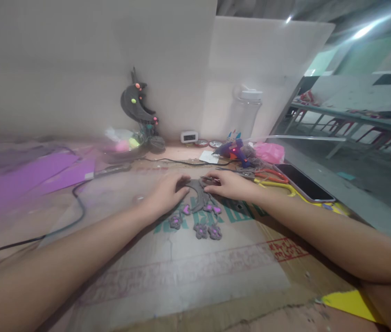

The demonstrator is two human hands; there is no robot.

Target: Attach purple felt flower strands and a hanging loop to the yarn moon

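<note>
A grey crescent-shaped foam piece point(198, 196) lies on a sheet of cardboard point(188, 267), with several small grey and purple flowers point(201, 229) hanging below it. My left hand point(165, 193) lies flat on the crescent's left end, fingers stretched out. My right hand point(231, 185) rests at its right end, fingers pinched on a thin metal tool point(209, 179) whose tip points left over the crescent.
A finished crescent ornament point(136, 103) stands at the back wall. Nearby are a bowl of bits point(122, 145), a small clock point(189, 136), a glue gun point(231, 150), scissors point(269, 176), a phone point(302, 182), a water bottle point(247, 113), purple foam sheets point(25, 177) and a black cable point(77, 203).
</note>
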